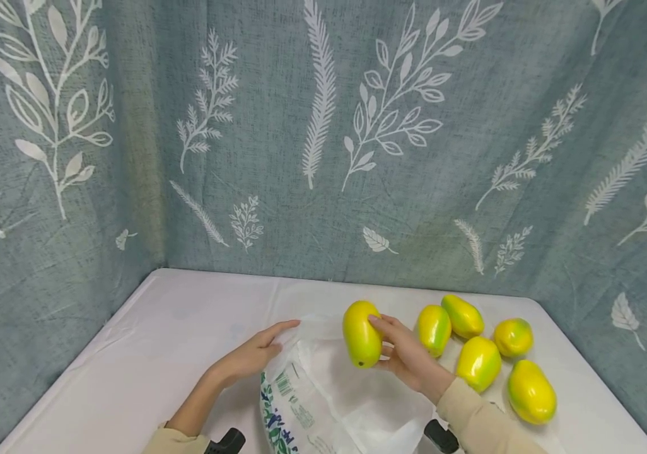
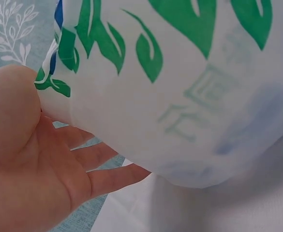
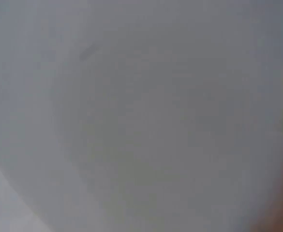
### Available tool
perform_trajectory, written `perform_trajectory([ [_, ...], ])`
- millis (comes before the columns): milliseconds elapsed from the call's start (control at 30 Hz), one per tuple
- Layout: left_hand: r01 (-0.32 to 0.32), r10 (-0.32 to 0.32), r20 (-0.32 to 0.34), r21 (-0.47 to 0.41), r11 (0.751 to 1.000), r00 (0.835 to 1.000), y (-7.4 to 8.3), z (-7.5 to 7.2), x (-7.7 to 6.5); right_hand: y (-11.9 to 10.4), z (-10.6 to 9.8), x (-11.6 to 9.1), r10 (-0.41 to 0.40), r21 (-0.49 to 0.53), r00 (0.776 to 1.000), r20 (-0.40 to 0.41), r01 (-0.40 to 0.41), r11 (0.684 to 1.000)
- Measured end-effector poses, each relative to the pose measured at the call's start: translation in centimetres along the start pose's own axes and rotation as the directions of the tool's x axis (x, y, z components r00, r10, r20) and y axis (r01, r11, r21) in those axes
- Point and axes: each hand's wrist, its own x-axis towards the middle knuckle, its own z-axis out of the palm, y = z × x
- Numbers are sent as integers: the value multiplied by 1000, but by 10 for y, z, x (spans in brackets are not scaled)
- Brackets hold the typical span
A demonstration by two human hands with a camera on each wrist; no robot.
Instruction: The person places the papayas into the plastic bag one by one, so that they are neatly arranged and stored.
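Note:
A white plastic bag (image 1: 303,413) with green and blue leaf print lies open-mouthed at the table's front. My left hand (image 1: 248,358) holds its left rim; in the left wrist view, the thumb and fingers of that hand (image 2: 49,164) meet the bag (image 2: 131,111) at its edge, some fingers partly hidden behind it. Over the bag's mouth, my right hand (image 1: 411,359) grips a yellow-green mango (image 1: 361,334) from its right side. White plastic (image 3: 156,121) fills most of the right wrist view, blurred, with a sliver of yellow at its right edge.
Several more yellow-green mangoes (image 1: 479,364) lie on the right of the white-covered table (image 1: 187,315), beyond and beside my right forearm. A blue-green leaf-print curtain (image 1: 278,126) hangs along the table's back and sides.

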Motion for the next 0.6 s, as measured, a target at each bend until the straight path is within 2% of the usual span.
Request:
perform_trajectory([
  [233, 18, -18, -4, 9, 1000, 1000, 0, 2, 1, 10, 9, 3, 55, -55, 998, 34, -53, 997],
  [600, 17, -18, 6, 34, 999, 1000, 4, 5, 2, 25, 18, 12, 87, -113, 996, 14, -85, 990],
])
